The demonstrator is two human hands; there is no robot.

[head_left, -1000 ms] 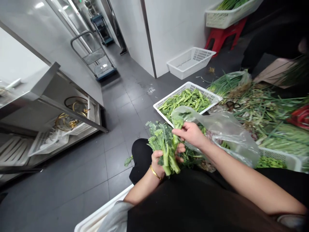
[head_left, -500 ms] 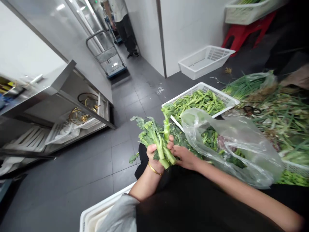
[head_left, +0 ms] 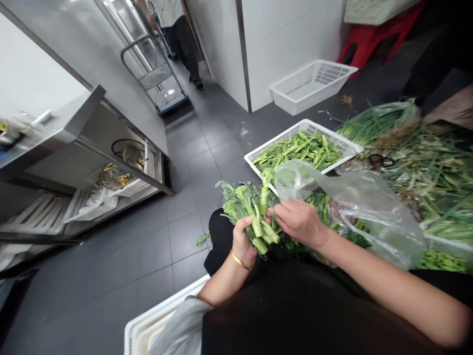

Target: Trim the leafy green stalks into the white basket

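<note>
Left hand (head_left: 244, 242): clenched around choy sum bunch (head_left: 251, 209), stalks projecting past the fingers.
Right hand (head_left: 299, 222): curled, touching the bunch; grip unclear.
Beside right hand: plastic bag (head_left: 369, 217).

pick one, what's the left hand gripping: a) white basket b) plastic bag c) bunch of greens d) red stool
c, the left hand is closed around the stems of the bunch of greens.
</note>
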